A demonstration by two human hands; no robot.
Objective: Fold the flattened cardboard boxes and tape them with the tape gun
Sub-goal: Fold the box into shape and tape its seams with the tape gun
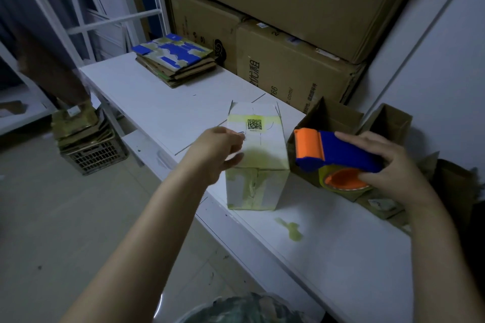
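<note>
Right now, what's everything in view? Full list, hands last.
white box: 1, white with yellowish tape, upright mid-table
tape gun: 1, blue and orange, held just right of the white box
flat boxes: 1 stack, brown, top one partly blue, far end of table
open boxes: at least 2, brown, behind the tape gun
tape scrap: 1, yellowish, on the table nearer than the white box
table: 1, white, runs from far left to near right
big cartons: several, brown, stacked behind the table
crate: 1, greyish, on the floor at left under flattened cardboard
left grip: 1, bare hand, on the white box's top left edge; hold unclear
right grip: 1, bare hand, holds the tape gun
</note>
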